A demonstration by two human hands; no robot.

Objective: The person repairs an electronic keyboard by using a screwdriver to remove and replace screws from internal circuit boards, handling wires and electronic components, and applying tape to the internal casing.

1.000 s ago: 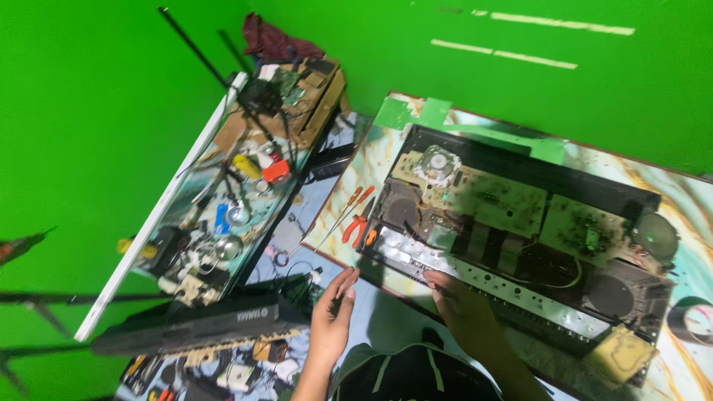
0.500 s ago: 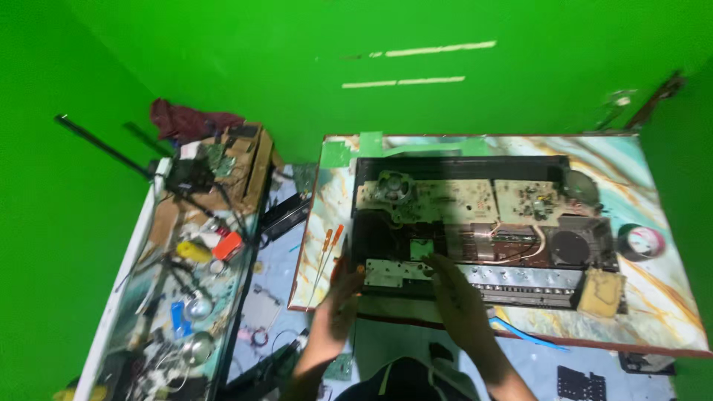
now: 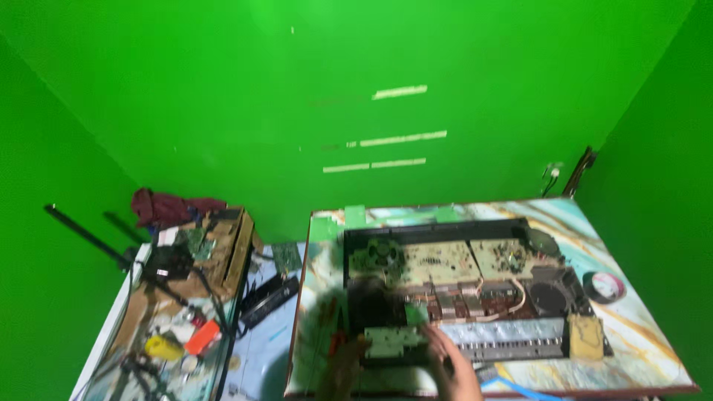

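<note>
left hand point(image 3: 343, 370) blurred, fingers unclear | right hand point(image 3: 449, 365) flat on open chassis point(image 3: 475, 297), fingers spread

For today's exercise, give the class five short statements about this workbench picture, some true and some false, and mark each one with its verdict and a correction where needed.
1. The opened electronic device lies on a table with a marbled top. True.
2. The right hand rests at the near edge of the device. True.
3. A roll of tape lies to the left of the device. False: it lies to its right, near the table's right edge.
4. The walls behind the table are blue. False: they are green.
5. The left hand holds a hammer above the device. False: it is low at the near left corner of the device, blurred, and no hammer shows.
</note>
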